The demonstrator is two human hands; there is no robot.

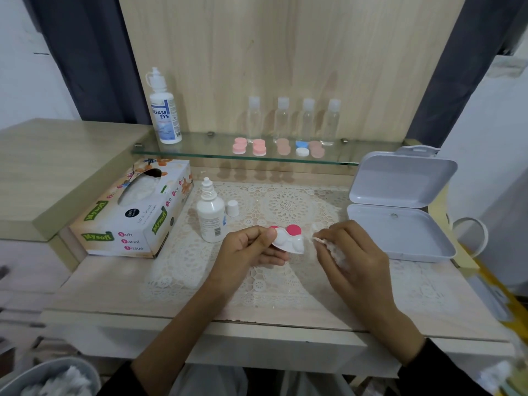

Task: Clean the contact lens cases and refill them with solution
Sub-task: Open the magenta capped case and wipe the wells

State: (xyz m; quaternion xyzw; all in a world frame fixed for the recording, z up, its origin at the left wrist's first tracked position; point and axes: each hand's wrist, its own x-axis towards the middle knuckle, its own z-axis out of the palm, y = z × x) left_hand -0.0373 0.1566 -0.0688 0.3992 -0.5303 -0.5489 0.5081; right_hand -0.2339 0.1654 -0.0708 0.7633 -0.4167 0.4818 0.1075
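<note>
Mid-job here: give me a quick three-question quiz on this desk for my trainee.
1. True or false: the small solution bottle has its cap on.
2. The left hand grips the lens case. What does the right hand hold? A) a wad of tissue B) a spoon C) a cotton bud
3. How many clear bottles stand on the glass shelf?
Key: 1 false, the white cap stands beside it; 2 A; 3 four.

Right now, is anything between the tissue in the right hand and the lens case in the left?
Nothing visible. Only a narrow open gap separates the tissue from the lens case; the uncapped solution bottle stands left of the left hand.
</note>
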